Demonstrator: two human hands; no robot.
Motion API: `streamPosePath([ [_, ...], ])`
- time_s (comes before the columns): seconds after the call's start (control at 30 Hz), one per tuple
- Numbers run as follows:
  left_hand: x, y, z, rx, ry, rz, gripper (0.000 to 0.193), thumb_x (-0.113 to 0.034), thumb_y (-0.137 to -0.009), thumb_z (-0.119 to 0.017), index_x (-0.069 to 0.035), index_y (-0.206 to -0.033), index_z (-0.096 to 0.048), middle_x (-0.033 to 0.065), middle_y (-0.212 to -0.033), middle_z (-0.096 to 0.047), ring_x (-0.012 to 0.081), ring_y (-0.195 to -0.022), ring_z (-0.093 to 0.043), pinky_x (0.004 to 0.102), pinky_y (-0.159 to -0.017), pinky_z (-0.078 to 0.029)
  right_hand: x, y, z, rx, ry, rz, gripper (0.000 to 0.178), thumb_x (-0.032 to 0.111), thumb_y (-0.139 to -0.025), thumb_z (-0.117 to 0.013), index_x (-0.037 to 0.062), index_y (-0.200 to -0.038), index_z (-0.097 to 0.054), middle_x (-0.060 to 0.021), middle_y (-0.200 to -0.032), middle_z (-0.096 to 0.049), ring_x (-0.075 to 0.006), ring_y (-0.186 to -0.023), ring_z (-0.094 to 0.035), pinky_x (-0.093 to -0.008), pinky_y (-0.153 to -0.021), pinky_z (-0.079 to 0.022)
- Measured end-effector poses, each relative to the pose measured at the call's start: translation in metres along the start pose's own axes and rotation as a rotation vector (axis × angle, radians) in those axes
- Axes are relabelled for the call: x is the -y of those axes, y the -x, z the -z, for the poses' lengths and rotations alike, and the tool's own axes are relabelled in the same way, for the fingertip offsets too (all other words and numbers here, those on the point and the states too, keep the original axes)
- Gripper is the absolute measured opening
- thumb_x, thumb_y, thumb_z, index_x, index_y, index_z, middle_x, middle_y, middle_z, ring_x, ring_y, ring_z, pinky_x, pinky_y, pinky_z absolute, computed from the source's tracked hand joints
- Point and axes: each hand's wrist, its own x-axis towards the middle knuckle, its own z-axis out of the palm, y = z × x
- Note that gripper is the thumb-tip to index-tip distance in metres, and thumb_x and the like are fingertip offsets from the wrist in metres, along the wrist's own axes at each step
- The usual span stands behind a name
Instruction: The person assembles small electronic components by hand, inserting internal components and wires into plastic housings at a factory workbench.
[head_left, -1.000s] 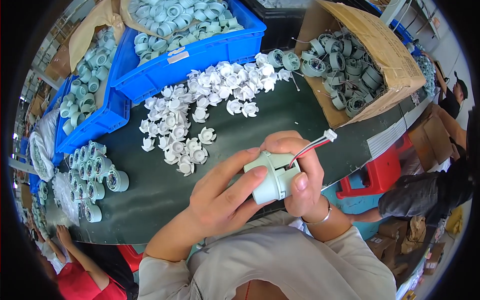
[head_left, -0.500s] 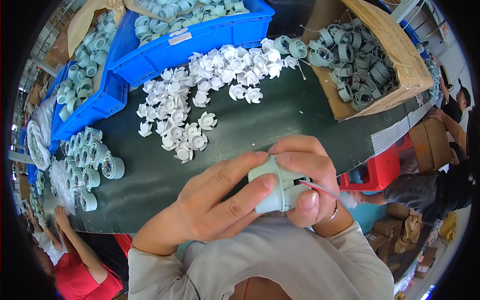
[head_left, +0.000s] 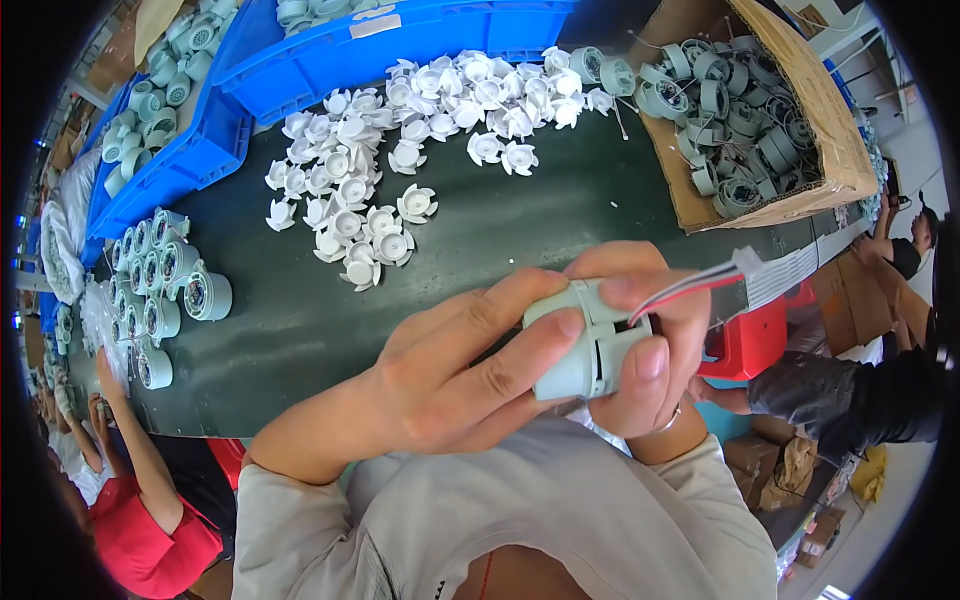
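Close in front of my chest, a pale green round plastic housing [head_left: 575, 375] is gripped by both hands. My left hand [head_left: 470, 365] wraps its fingers over the left side, and my right hand [head_left: 650, 340] pinches the right side with thumb and fingers. A red and white wire lead [head_left: 700, 284] with a small white plug comes out of a slot in the housing and points to the upper right. The inside of the housing is hidden. Beyond my hands, white fan impellers [head_left: 345, 215] lie heaped on the dark green table [head_left: 300, 370].
At left stand rows of green motor housings [head_left: 150, 290]. Blue bins [head_left: 400, 45] of green rings line the back. A cardboard box [head_left: 800, 190] of wired housings sits at right, near a red stool [head_left: 750, 345]. A co-worker in red [head_left: 150, 535] works at far left.
The housing has turned in my hands and shifted slightly up and right. Its wire lead swung from the lower right to the upper right. My head view has shifted a little.
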Motion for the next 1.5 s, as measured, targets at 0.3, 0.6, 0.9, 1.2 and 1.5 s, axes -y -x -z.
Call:
streamPosePath([
  [0.3, 0.011, -0.007, 0.001, -0.024, -0.018, 0.044, 0.060, -0.017, -0.061, -0.075, 0.003, -0.111, -0.047, 0.0254, -0.103, -0.052, 0.0321, -0.082, -0.058, 0.0330, -0.067, -0.049, -0.017, -0.012, 0.000, 0.039, -0.067, 0.005, 0.029, 0.020, -0.086, -0.041, -0.0057, -0.099, -0.039, -0.0177, -0.087, -0.048, -0.0190, -0.070, -0.047, -0.0300, -0.062, -0.040],
  [0.6, 0.043, 0.013, -0.006, -0.108, 0.432, 0.373, 0.062, -0.039, -0.086, -0.032, 0.009, -0.126, -0.026, 0.0226, -0.131, -0.027, 0.0339, -0.123, -0.025, 0.0385, -0.100, -0.019, -0.039, 0.006, -0.026, 0.265, -0.044, -0.445, 0.037, 0.031, -0.087, -0.036, -0.0028, -0.100, -0.042, -0.0139, -0.093, -0.048, -0.0167, -0.081, -0.047, -0.0297, -0.072, -0.039],
  [0.9, 0.187, 0.026, 0.337, -0.488, -1.188, 0.743, 0.032, -0.028, -0.075, -0.059, -0.004, -0.096, -0.059, 0.0162, -0.091, -0.060, 0.0294, -0.087, -0.058, 0.0380, -0.072, -0.046, -0.063, -0.022, 0.006, -0.141, 0.080, -0.593, 0.045, 0.045, -0.083, -0.040, 0.0002, -0.085, -0.045, -0.0103, -0.081, -0.049, -0.0152, -0.072, -0.048, -0.0254, -0.065, -0.039],
  [1.2, 0.346, 0.046, 0.457, 0.728, -1.387, 1.238, 0.051, -0.017, -0.063, -0.065, -0.009, -0.111, -0.051, 0.0198, -0.100, -0.056, 0.0306, -0.096, -0.054, 0.0389, -0.080, -0.044, -0.101, -0.047, 0.005, -0.164, 0.196, -0.675, 0.044, 0.045, -0.083, -0.041, 0.0019, -0.090, -0.045, -0.0106, -0.081, -0.047, -0.0141, -0.070, -0.047, -0.0240, -0.062, -0.038],
  [1.5, 0.317, 0.005, 0.404, 0.200, -1.284, 1.036, 0.041, -0.031, -0.070, -0.056, 0.004, -0.091, -0.055, 0.0205, -0.089, -0.059, 0.0301, -0.081, -0.059, 0.0362, -0.071, -0.047, -0.086, -0.045, -0.014, -0.143, 0.169, -0.668, 0.045, 0.044, -0.083, -0.041, -0.0007, -0.089, -0.048, -0.0101, -0.083, -0.050, -0.0143, -0.075, -0.048, -0.0245, -0.067, -0.038],
])
